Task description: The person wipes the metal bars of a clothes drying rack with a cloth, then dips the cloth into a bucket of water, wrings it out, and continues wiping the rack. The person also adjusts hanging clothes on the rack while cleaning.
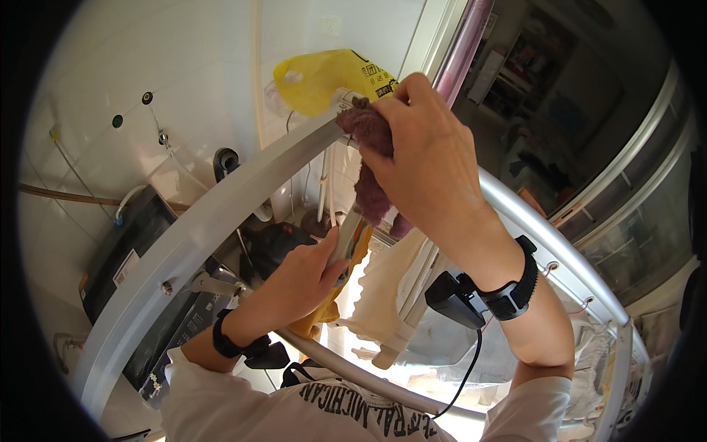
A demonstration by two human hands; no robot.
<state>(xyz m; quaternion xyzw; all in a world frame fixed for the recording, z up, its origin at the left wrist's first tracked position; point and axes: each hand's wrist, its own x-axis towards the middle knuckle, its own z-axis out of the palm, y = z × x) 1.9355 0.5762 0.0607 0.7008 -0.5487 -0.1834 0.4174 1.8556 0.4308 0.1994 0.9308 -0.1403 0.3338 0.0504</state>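
Observation:
My right hand (433,149) holds a bunched purple plush cloth (373,196) against the corner of a pale metal frame (232,196). Part of that corner is hidden behind the cloth and my fingers. Lower and to the left, my left hand (301,279) is closed around a light-coloured bar (347,235), thumb on its near side. The bar's upper end runs up to the cloth. A yellow-orange fabric (316,325) hangs just under my left hand. Beside it hangs a cream cloth with a wavy edge (381,293).
A yellow plastic bag (326,80) with printing hangs beyond the frame's corner. Left, a black appliance (130,257) stands by the tiled wall (182,61). A silver rail (552,237) curves along the right, near sliding glass doors (629,204). A cable (472,364) trails from my right wrist device.

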